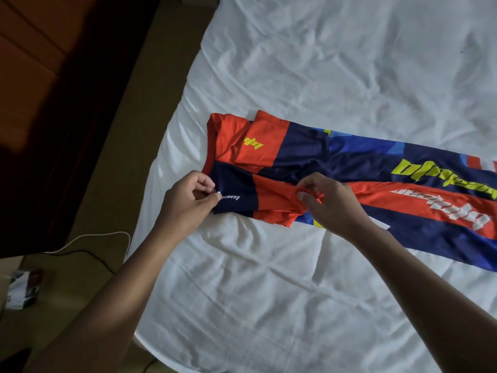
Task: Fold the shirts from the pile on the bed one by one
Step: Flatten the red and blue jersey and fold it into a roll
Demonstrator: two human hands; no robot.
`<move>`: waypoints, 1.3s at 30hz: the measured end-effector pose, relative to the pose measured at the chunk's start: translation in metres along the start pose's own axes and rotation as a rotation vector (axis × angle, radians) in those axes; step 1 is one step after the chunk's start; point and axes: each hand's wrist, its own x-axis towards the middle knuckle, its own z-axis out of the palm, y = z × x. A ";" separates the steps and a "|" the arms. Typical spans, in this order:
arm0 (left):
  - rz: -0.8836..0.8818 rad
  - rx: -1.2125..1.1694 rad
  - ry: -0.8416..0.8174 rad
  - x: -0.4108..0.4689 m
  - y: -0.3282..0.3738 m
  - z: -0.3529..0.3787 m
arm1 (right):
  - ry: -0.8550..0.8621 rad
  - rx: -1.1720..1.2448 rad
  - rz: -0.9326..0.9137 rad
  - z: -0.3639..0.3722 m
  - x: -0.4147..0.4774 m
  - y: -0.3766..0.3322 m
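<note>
Left hand: I see it pinching the navy sleeve end, anchoring the fold.
Right hand: pinches the red sleeve edge, apparently to tuck it flat.
Shirt: lies lengthwise on the bed, sides turned in.

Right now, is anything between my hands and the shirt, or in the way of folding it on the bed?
Nothing visible. The left hand pinches the navy sleeve end of the shirt, and the right hand pinches an orange edge of it. No other thing lies on the white sheet beside it.
</note>
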 end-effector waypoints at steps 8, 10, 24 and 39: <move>0.196 0.031 0.178 0.061 0.045 0.030 | 0.434 0.024 0.277 0.006 0.036 0.011; 0.096 0.073 0.106 0.081 0.049 0.040 | 0.379 0.091 0.497 0.001 0.049 0.018; 0.170 0.039 0.116 0.072 0.048 0.039 | 0.170 0.211 0.412 -0.013 0.050 0.025; 0.191 0.170 0.273 0.038 0.017 0.018 | 0.375 0.000 0.222 0.007 0.000 0.003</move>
